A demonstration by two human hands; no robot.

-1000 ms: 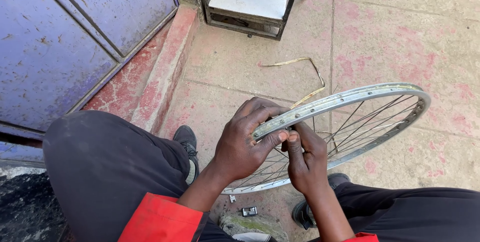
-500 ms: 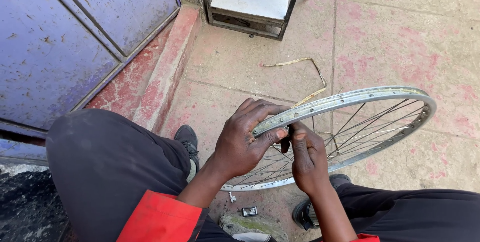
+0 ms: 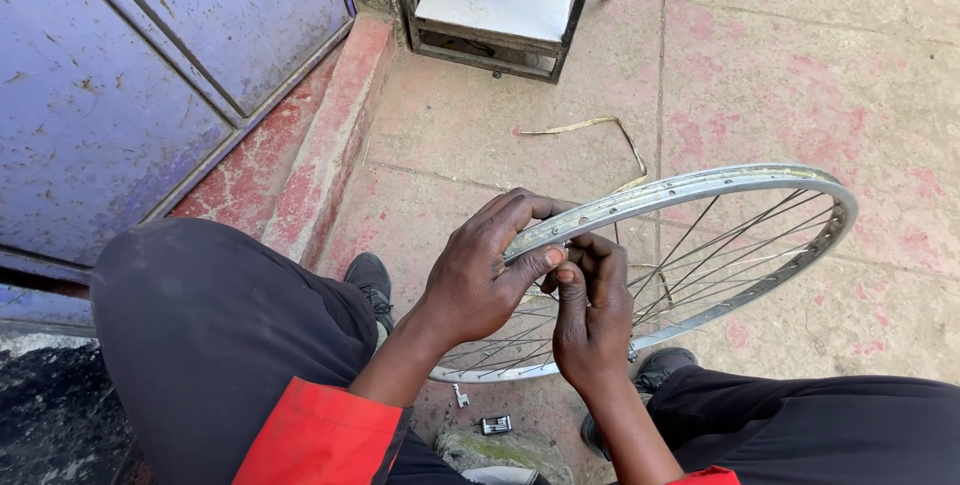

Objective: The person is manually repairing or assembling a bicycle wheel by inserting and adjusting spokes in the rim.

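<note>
A silver spoked bicycle wheel rim [image 3: 770,180] lies tilted over my knees, its far side raised above the paved ground. My left hand [image 3: 480,270] grips the near edge of the rim, thumb on top and fingers curled over it. My right hand [image 3: 590,310] is pressed against the rim's inner side beside the left thumb, fingertips pinched at a spoke end; whether it holds a small tool is hidden. Thin spokes [image 3: 720,265] fan out beyond my hands.
A purple metal door [image 3: 130,75] and a red step [image 3: 300,165] are at left. A white-topped metal stand [image 3: 495,0] is at the back. A thin strip [image 3: 600,130] lies on the paving. Small metal parts [image 3: 490,423] lie by my shoes [image 3: 370,280].
The rim has shifted slightly right and up in view. My right fingers have moved closer to my left thumb at the rim's edge.
</note>
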